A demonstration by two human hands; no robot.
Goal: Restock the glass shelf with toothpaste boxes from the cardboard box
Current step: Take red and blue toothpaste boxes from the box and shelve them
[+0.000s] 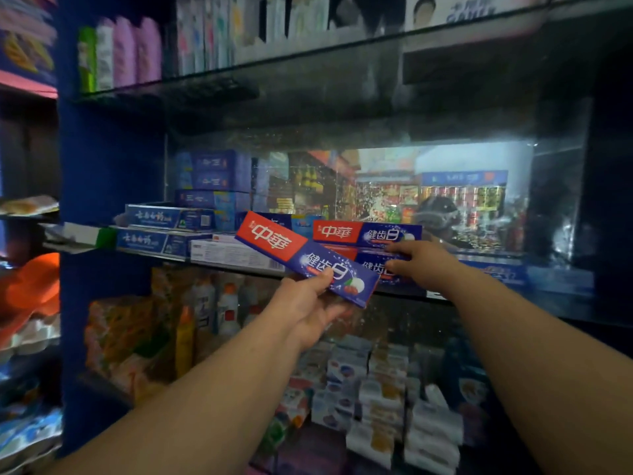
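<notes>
Left hand: the left hand is gripping one red-and-blue toothpaste box, thumb lying on its printed face and the other fingers curling underneath, near its right end.
Held box: it is tilting, with the red end pointing up and to the left, and hanging in front of the glass shelf, above its front edge.
Right hand: the right hand is reaching to the shelf with fingers stretched out, forefinger and thumb spreading apart and touching the stack of matching boxes.
Stack: two boxes of the same print are lying flat on the shelf, one on top of the other, long sides facing outward, just right of the held box.
Shelf, left part: blue toothpaste boxes are lying in low piles, with a white box beside them at the front edge.
Back of shelf: a mirror panel is reflecting shop goods.
Above: bottles are standing on the upper shelf.
Below: bottles and small packs are filling the lower shelves.
</notes>
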